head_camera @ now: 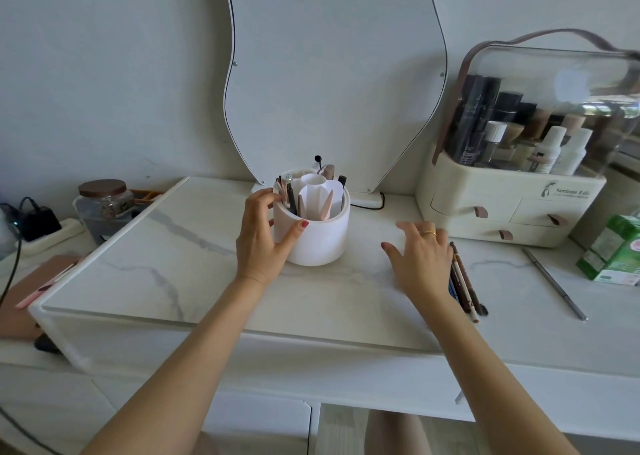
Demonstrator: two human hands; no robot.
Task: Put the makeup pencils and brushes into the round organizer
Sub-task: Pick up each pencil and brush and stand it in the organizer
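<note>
Two bare forearms reach up from the lower edge onto the marble-patterned top (194, 267); the right hand (420, 258) is spread flat and wide, palm down, fingers fanned and slightly blurred, gripping nothing; a gold ring sits on one finger; its outer edge lies over or just against the far ends of the pencils (465, 286), though actual contact cannot be told. These pencils lie in a tight bundle on the top, long axes running from near right to far left, near tips toward the front edge, far ends tucked by the knuckles. Well apart to the right lies a thin grey liner (554, 283), alone, its long axis slanting the other way, near end to the right, far end to the left.

The left hand (265, 236) wraps the left side of the organizer (318, 236); thumb pressed on its front wall, fingers curled round to the rim, a half-open grasp holding the cup. The organizer stands upright at the middle of the top, between the hands; pencils and brushes stand in its compartments, tips up, leaning slightly outward.

Farther back, a wavy mirror (332, 73) leans at the wall; right of it a cosmetics case (512, 205) with a clear lid; left, a jar (104, 205).
</note>
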